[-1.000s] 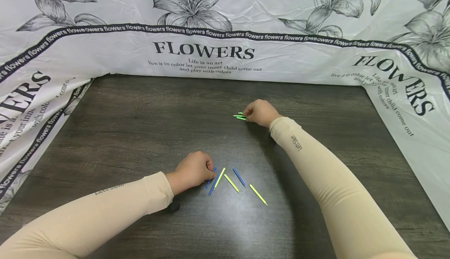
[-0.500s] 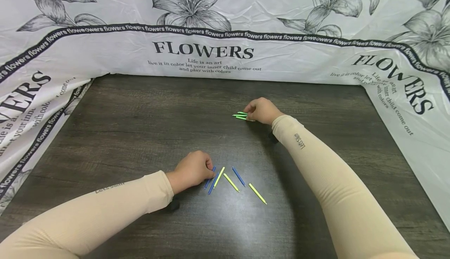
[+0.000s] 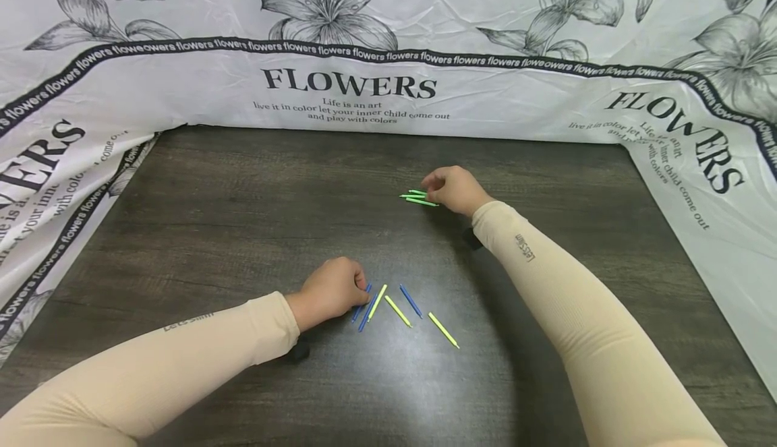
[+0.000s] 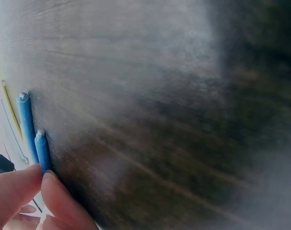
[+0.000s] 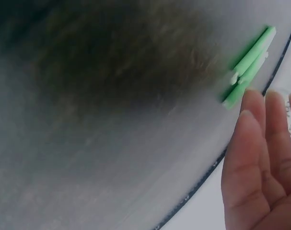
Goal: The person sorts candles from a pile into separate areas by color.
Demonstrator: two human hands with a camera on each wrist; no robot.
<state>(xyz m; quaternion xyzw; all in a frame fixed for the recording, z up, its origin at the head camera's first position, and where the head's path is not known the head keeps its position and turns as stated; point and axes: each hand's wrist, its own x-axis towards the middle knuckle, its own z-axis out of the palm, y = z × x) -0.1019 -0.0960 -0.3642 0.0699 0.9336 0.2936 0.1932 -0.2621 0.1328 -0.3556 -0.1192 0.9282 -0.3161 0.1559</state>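
Head view: two hands at work on a dark wood-grain table; cream sleeves enter from the lower left and lower right corners. The left hand, just below the centre of the frame, pinches a slim blue stick between thumb and finger, as I see more closely in the left wrist view, at lower left. A second blue stick lies just beside it. To the right of these, in the head view, come a slanted yellow stick, a second yellow stick, a third blue stick and, farthest right, a third yellow stick. The right hand, right of centre in the upper half, has its fingers extended, pinching nothing; three green sticks lie close together at its fingertips, and I cannot tell whether they touch. The right wrist view shows two of them at upper right. White cloth, printed with flowers and lettering, spans the top of the frame.
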